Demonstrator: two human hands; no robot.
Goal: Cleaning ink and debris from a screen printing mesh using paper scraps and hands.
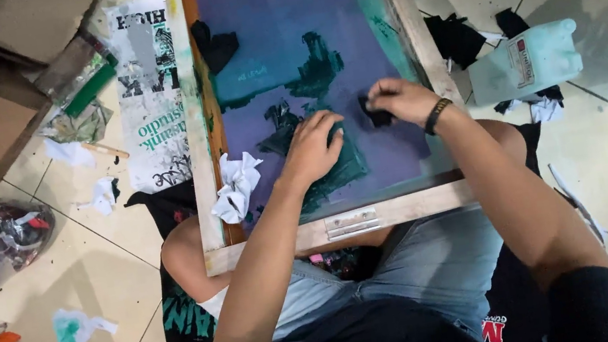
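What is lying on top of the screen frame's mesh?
On the mesh: crumpled white paper, a black rag, ink smears, both hands. The right hand pinches a dark rag; the left hand hides what's beneath it.

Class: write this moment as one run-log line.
left hand: flat on wood-framed purple printing screen | right hand: pressing small black rag | crumpled white cloth: at frame edge

Person seen from above: bare forearms, short black sleeves, light blue denim shorts, and a dark beaded bracelet (438, 115) on the right wrist.
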